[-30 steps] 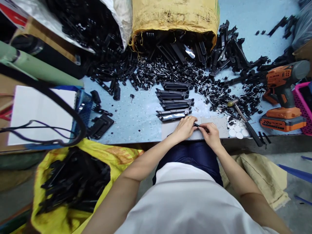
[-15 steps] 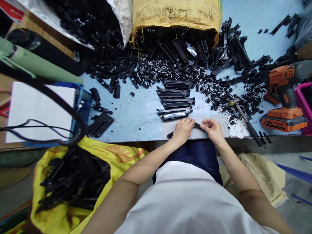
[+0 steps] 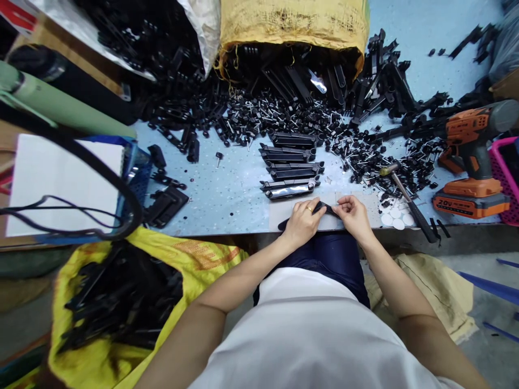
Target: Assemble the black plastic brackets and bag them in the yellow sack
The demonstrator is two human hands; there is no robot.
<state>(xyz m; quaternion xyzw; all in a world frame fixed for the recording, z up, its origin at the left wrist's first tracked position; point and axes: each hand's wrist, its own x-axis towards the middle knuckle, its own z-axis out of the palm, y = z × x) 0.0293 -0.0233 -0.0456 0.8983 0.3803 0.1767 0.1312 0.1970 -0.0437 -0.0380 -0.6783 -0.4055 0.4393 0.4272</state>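
Observation:
Low over the near table edge, my left hand [image 3: 302, 220] is closed on a long black plastic part [image 3: 324, 207], covering its middle; a dark end sticks out left of the hand. At the part's right end, my right hand [image 3: 353, 216] pinches it between thumb and fingers. Just beyond my hands lie several long black plastic assemblies [image 3: 294, 172] in a stacked row; the nearest has a shiny strip. Beneath my hands is a pale sheet [image 3: 279, 208] on the blue table.
Black-headed screws [image 3: 263, 116] are heaped behind the row. A hammer [image 3: 409, 202] and an orange cordless drill [image 3: 470, 162] are on the right. At the back is a yellow sack [image 3: 292, 21] of black parts; another yellow sack [image 3: 203, 256] stands at lower left. White round stickers [image 3: 398, 212] lie beside the hammer.
My left hand has rolled slightly and its fingers have shifted, so more of the black part shows between my hands. My right hand keeps its pinch nearly in place.

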